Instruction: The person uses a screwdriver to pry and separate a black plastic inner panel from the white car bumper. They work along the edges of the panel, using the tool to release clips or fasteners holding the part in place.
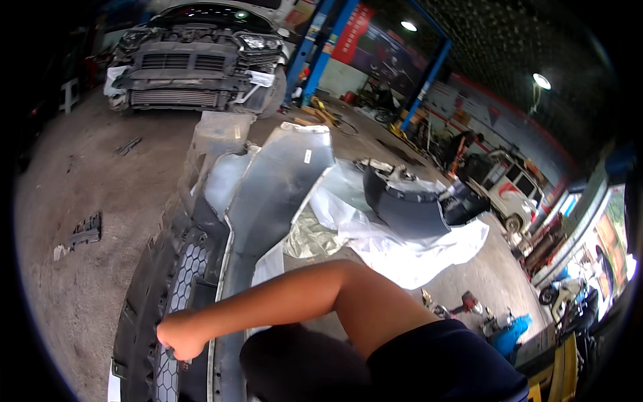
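The right hand (182,335) is at the honeycomb grille (190,268), which sits inside a black bumper section (144,301) lying near and to the left on the workshop floor (60,174); its fingers curl in over a small dark piece, though whether they are clamped on it I cannot tell, and the left hand is out of view. Work seems partway: the far car (177,63) has its front stripped to the radiator and the parts are laid out, while the grille is in its frame and the car's nose is without a cover. A long grey body panel (281,181) lies just right of the grille, with the forearm crossing over it, and a dark rounded shape, probably a knee, hides its near part. Farther right, a dark curved trim piece (405,208) rests on white plastic sheeting (429,258), with a red power tool (467,303) nearer. A black plastic fragment (86,229) lies well apart on the left; blue lift posts (325,57) stand far off.
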The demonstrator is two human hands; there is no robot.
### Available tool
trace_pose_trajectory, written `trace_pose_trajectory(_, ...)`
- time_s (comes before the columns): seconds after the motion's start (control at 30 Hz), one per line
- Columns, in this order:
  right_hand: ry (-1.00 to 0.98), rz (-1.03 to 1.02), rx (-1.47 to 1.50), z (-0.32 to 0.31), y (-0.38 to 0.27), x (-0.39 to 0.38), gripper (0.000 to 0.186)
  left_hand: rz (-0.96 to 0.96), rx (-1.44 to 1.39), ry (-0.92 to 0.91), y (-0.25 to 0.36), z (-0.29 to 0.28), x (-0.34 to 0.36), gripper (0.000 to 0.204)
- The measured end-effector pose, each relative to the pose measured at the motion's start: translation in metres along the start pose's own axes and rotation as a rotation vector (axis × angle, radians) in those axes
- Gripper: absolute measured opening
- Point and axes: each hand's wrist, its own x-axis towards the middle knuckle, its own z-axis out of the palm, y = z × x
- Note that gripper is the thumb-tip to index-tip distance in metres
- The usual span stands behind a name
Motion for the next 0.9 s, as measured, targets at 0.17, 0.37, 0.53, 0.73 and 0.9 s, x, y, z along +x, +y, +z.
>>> trace_pose_trajectory(0.17, -0.047, -0.151, -0.179, -0.011, -0.035, 0.019, 0.029, -0.077, -0.039, 0.108, -0.043, -0.077, 0.018, 0.048)
trace_pose_trajectory(0.37, -0.441, -0.161, -0.501, -0.037, -0.079, 0.036, 0.03, -0.276, -0.144, 0.186, -0.097, -0.145, -0.022, 0.057)
trace_pose_trajectory(0.53, -0.637, -0.358, -0.815, 0.008, -0.057, 0.079, 0.031, 0.159, 0.176, 0.28, -0.015, -0.112, -0.082, 0.047)
trace_pose_trajectory(0.73, -0.704, -0.547, -0.888, -0.002, -0.032, 0.115, 0.029, 0.476, 0.652, -0.315, 0.157, 0.008, -0.108, 0.007)
trace_pose_trajectory(0.9, -0.483, -0.864, -0.678, -0.06, -0.01, 0.115, 0.03, 0.063, 1.061, -0.919, 0.209, 0.131, -0.14, 0.038)
